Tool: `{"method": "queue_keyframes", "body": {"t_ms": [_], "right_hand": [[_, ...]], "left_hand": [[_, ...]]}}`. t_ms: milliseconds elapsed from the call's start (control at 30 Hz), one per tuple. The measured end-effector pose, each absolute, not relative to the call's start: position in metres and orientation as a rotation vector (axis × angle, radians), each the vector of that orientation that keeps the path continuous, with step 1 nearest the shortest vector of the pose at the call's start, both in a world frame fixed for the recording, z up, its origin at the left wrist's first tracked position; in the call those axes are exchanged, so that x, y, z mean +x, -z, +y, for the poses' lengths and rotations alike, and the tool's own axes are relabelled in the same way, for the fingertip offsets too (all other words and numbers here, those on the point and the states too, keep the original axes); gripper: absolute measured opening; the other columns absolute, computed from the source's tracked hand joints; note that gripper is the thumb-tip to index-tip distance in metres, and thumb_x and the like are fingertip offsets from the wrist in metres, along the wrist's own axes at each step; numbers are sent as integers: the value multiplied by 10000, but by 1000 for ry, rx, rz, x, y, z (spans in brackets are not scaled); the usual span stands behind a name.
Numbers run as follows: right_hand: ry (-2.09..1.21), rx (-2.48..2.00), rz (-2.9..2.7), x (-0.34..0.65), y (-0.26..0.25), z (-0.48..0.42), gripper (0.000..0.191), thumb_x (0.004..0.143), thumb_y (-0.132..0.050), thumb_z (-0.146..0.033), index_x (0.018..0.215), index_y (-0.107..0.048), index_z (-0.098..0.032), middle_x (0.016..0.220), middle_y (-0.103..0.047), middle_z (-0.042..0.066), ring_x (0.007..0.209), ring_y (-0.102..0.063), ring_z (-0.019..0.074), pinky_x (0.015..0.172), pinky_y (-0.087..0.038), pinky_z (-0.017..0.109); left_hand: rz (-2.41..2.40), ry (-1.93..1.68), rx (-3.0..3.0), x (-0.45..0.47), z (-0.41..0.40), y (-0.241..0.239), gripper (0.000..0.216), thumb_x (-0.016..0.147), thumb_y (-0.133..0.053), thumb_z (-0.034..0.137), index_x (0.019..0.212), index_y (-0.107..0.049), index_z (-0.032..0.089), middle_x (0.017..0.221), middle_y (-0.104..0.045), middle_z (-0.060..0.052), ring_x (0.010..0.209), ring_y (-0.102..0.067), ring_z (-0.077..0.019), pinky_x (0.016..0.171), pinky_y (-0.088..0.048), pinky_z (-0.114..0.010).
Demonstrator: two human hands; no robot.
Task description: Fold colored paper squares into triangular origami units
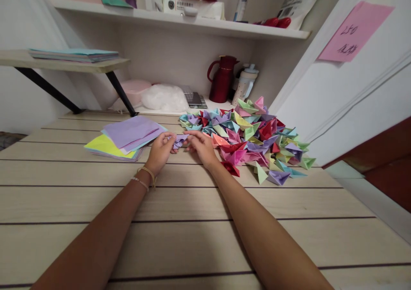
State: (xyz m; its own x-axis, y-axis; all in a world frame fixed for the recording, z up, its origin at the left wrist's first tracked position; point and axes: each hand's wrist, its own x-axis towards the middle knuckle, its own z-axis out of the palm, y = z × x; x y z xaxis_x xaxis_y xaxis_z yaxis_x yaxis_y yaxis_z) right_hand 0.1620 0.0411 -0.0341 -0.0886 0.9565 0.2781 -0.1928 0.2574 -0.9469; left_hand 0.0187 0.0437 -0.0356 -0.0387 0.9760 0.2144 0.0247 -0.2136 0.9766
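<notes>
My left hand [160,149] and my right hand [201,146] meet over the wooden table [192,204], both pinching a small folded lilac paper piece [180,141] between their fingertips. The piece rests low on the table surface. A stack of flat coloured paper sheets [125,138], lilac on top and yellow below, lies just left of my left hand. A heap of several folded paper shapes [250,138] in pink, green, red, blue and lilac spreads to the right of my right hand.
A dark red jug [222,79] and a pale lidded cup [244,84] stand at the back. A white bag [165,98] and a pink box [136,91] sit behind the stack. A side shelf [64,63] carries papers; a pink note [355,31] hangs at the right.
</notes>
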Motion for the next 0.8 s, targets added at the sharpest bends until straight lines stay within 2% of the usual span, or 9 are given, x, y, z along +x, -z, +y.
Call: {"method": "queue_keyframes", "body": {"t_ms": [67, 200, 267, 567, 633, 733, 800], "right_hand": [[-1131, -857, -1284, 161, 36, 42, 323, 671, -642, -446, 856, -624, -182, 661, -597, -11, 540, -531, 94, 498, -449, 210], [-1085, -905, -1281, 161, 42, 46, 328, 661, -647, -482, 759, -601, -173, 648, -572, -13, 529, -507, 90, 495, -448, 210], [-1078, -912, -1265, 161, 44, 48, 331, 660, -647, -488, 746, -594, -173, 663, -571, -12, 513, -503, 86, 489, -443, 210], [-974, -949, -1221, 166, 49, 53, 304, 690, -627, -466, 674, -588, -165, 613, -562, -17, 543, -523, 101, 517, -419, 211], [-1014, -926, -1209, 165, 48, 53, 299, 695, -624, -459, 776, -598, -173, 602, -560, -29, 522, -523, 98, 505, -416, 209], [-1074, -881, -1206, 164, 45, 51, 391, 708, -618, -449, 1001, -582, -193, 591, -555, -45, 492, -515, 93, 480, -414, 203], [-1082, -854, -1230, 163, 43, 49, 396, 718, -606, -455, 1013, -606, -191, 682, -602, -15, 516, -518, 90, 486, -428, 206]], "left_hand": [[1112, -1401, 1337, 19, 44, 36, 285, 732, -598, 437, 812, -577, 164, 589, -567, 26, 469, -520, -96, 483, -422, -217], [1028, -1348, 1383, 19, 44, 37, 402, 761, -522, 542, 644, -555, 159, 541, -542, 4, 467, -496, -100, 485, -418, -226], [1017, -1335, 1387, 19, 44, 38, 430, 757, -512, 566, 630, -557, 157, 544, -551, -6, 467, -498, -106, 482, -416, -234], [917, -1202, 1477, 19, 39, 31, 291, 720, -617, 439, 711, -612, 148, 613, -605, -17, 533, -535, -109, 531, -437, -225], [931, -1203, 1489, 20, 39, 31, 311, 728, -607, 459, 709, -615, 148, 599, -607, -21, 531, -536, -112, 529, -433, -226], [982, -1238, 1453, 21, 39, 32, 373, 735, -579, 512, 639, -591, 152, 544, -591, -20, 487, -523, -108, 514, -422, -229], [1005, -1251, 1432, 21, 40, 32, 408, 740, -557, 542, 623, -585, 152, 527, -589, -22, 472, -522, -109, 509, -421, -232]]}}
